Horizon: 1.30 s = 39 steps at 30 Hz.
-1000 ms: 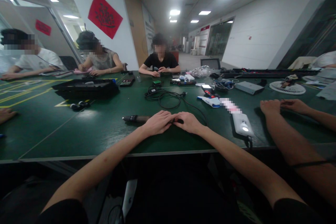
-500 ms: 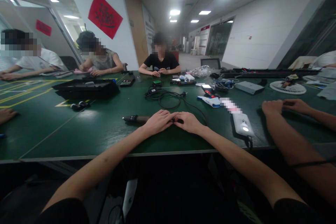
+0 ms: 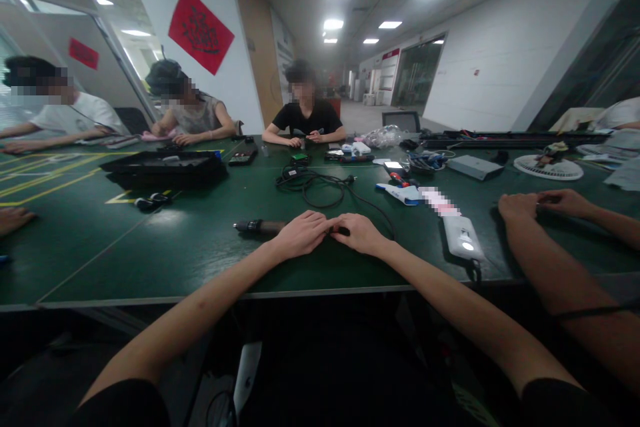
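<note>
I see both hands [image 3: 303,235] half curled, meeting beside the driver [image 3: 260,227] on the counter [image 3: 150,263]; what they hold, I cannot tell.

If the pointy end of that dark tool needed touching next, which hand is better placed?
Probably the left hand: the dark tool runs right up to it, its tip pointing away leftward. The right hand is farther off, at a dark object too hidden to identify.

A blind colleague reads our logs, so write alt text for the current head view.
The person's left hand, meeting the right hand, partly covers a dark cylindrical tool on a green table. A coiled black cable lies beyond; a co-worker sits opposite.
</note>
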### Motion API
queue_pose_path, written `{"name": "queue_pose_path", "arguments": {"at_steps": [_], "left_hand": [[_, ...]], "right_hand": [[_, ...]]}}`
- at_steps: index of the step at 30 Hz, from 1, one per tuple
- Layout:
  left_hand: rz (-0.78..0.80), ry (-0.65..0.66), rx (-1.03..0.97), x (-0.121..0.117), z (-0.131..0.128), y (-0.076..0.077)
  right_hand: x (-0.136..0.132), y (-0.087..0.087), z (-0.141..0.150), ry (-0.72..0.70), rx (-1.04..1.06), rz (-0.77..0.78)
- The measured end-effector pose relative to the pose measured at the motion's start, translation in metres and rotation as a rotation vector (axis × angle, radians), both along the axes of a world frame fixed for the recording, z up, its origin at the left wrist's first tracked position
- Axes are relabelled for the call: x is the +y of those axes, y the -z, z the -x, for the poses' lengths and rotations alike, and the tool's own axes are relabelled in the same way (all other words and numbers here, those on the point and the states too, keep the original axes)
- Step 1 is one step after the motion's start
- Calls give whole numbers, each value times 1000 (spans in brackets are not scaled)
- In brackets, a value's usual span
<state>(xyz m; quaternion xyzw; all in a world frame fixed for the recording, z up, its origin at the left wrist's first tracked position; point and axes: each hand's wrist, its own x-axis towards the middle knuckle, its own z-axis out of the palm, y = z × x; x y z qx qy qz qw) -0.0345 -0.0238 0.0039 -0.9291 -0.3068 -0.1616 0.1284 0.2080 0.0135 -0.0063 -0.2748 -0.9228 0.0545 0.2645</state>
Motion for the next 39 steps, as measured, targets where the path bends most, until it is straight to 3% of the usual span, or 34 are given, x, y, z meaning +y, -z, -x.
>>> {"name": "queue_pose_path", "arguments": {"at_steps": [39], "left_hand": [[-2,-25,-20,1,1,1]], "right_hand": [[0,1,0,-18,24,-2]]}}
